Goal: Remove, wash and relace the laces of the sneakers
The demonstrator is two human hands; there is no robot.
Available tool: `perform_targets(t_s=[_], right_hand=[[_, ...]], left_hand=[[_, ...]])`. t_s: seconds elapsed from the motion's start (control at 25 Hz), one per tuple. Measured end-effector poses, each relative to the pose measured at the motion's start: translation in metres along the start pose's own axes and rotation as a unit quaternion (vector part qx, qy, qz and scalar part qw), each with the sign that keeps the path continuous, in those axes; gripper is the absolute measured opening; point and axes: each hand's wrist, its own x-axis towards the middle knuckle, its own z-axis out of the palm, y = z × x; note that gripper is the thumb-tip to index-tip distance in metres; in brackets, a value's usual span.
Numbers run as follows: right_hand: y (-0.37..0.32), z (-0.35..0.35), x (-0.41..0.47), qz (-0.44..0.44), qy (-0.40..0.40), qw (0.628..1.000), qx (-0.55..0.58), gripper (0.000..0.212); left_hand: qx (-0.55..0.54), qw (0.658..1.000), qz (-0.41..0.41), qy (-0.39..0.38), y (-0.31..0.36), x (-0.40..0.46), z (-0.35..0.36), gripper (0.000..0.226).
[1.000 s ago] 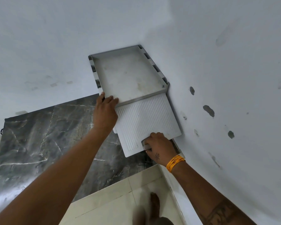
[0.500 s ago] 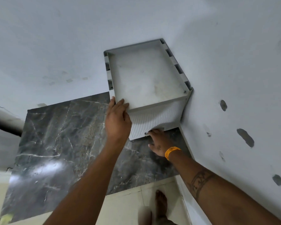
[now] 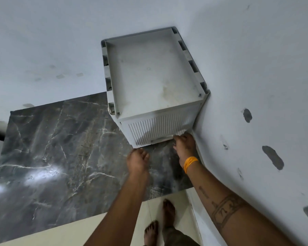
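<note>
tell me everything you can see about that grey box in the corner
The grey box looks like moulded plastic, with a flat recessed top that is scuffed and stained, and notched slots along both long edges. Its front is a ribbed door, shut or nearly so. It stands upright on the dark marble floor, tight against the wall on its right. The right hand touches the door's lower edge; the left hand is off it.

A white plastic box (image 3: 155, 82) is sitting in the wall corner. The right hand (image 3: 184, 145) is touching its ribbed door (image 3: 158, 128); the left hand (image 3: 138, 161) is hanging curled nearby.
</note>
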Motion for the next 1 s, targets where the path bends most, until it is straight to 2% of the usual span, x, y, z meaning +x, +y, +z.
perform_targets(t_s=[0.04,0.08,0.2,0.24,0.36,0.44,0.56,0.6,0.76,1.0], right_hand=[[0.000,0.000,0.011,0.000,0.018,1.000,0.008,0.066],[-0.006,0.000,0.014,0.006,0.024,1.000,0.014,0.071],[-0.032,0.005,0.004,0.034,0.022,0.998,0.056,0.041],[-0.034,0.005,0.008,0.044,0.017,0.997,0.062,0.037],[-0.033,0.008,0.016,0.051,0.001,0.995,0.087,0.046],[-0.030,0.006,0.016,0.052,0.004,0.995,0.086,0.044],[-0.031,0.000,0.014,0.045,-0.007,0.996,0.081,0.015],[-0.032,-0.001,0.012,0.043,-0.012,0.996,0.079,0.013],[-0.029,-0.008,0.013,0.028,-0.024,0.997,0.071,0.012],[-0.025,-0.019,0.015,0.020,-0.069,0.996,0.047,0.028]], left_hand=[[0.007,1.000,-0.014,0.006,-0.004,0.012,0.002,0.025],[0.014,1.000,-0.015,0.004,-0.006,0.020,0.005,0.026],[0.018,1.000,0.006,0.001,-0.005,0.033,0.017,0.029],[0.015,1.000,0.011,0.003,-0.004,0.037,0.020,0.030],[0.006,1.000,0.015,0.007,-0.006,0.050,0.021,0.031],[0.022,1.000,0.011,0.009,-0.009,0.053,0.017,0.029],[0.078,0.996,0.035,-0.011,-0.006,0.053,0.013,0.032],[0.096,0.994,0.047,-0.018,-0.004,0.053,0.011,0.035],[0.138,0.988,0.059,-0.043,0.003,0.061,-0.005,0.033],[0.166,0.980,0.067,-0.085,0.007,0.063,-0.015,0.029]])
